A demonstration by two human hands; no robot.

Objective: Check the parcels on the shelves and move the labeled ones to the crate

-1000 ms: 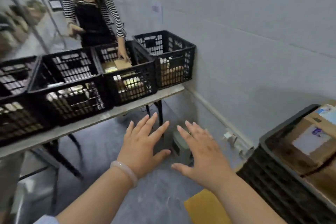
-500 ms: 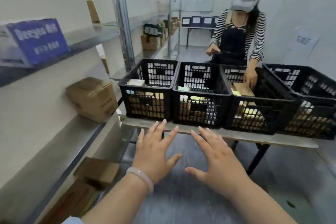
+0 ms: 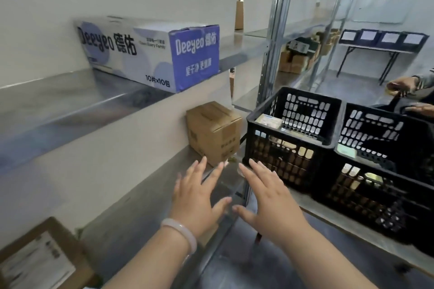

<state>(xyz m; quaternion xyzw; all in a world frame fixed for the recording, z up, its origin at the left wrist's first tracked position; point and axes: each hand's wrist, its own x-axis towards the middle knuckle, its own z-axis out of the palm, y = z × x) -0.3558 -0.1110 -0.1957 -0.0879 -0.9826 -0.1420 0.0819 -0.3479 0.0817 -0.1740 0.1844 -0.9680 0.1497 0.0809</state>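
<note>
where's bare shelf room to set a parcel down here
Upper shelf: bare left of the Deeyeo box. Lower shelf: bare between the brown carton and the labelled parcel at bottom left. Crowded: the black crates on the table, holding parcels.

A printed carton [image 3: 150, 54] sits on the upper shelf [image 3: 58, 101], its end at the front edge. On the middle shelf [image 3: 131, 218] below, a plain carton [image 3: 213, 131] stands at the far end and a labeled parcel [image 3: 42, 258] lies at the near end. Right of the shelves, two crates [image 3: 291, 148] stand side by side on the tabletop [image 3: 328, 216], with parcels inside. The left hand [image 3: 197, 199] and right hand [image 3: 270, 202] hover side by side before the plain carton, between shelf edge and tabletop.
</note>
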